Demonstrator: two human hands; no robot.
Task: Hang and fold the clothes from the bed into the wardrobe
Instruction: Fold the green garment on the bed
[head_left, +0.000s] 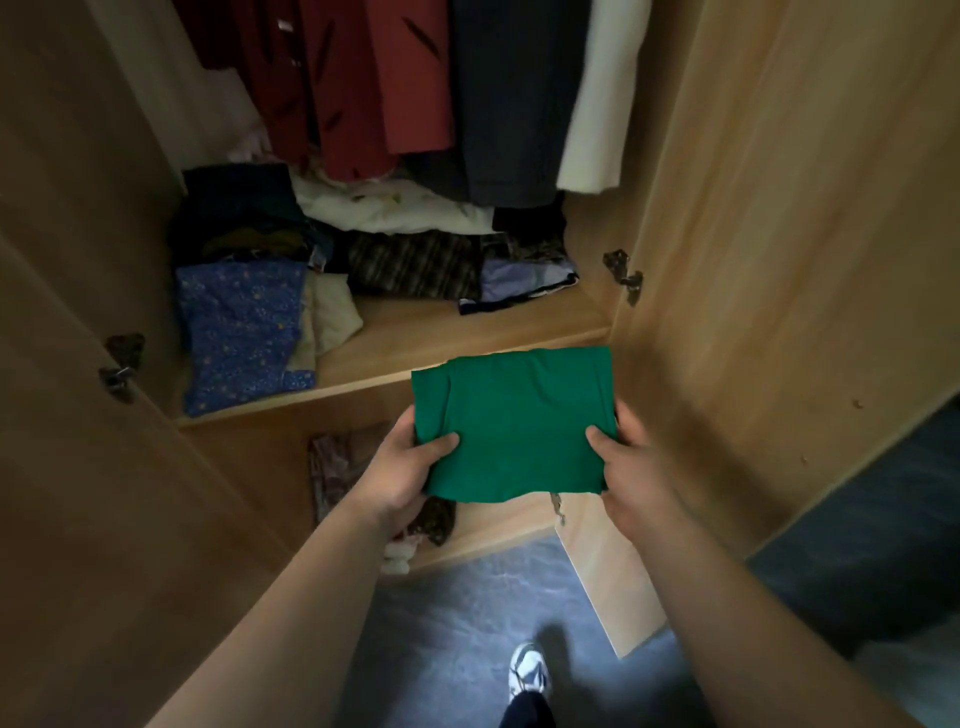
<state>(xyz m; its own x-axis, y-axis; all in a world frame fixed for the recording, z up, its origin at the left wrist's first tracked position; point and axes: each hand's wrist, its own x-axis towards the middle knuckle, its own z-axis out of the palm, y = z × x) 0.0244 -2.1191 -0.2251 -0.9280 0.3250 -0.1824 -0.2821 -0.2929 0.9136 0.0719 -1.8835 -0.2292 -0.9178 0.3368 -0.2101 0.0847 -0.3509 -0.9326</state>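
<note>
I hold a folded green garment (511, 423) flat in front of the open wardrobe. My left hand (402, 470) grips its left edge with the thumb on top. My right hand (626, 460) grips its right edge the same way. The garment hovers just in front of the wardrobe shelf (467, 338), level with its front edge. On that shelf lie folded clothes: a blue flowered piece (241, 332) at the left, a dark plaid piece (413, 265) and a white bundle (395, 208) further back.
Red, dark and white garments (415, 78) hang above the shelf. Wooden doors stand open at the left (78, 312) and right (779, 234). A lower compartment holds patterned cloth (337, 467). My shoe (530, 667) stands on the grey floor.
</note>
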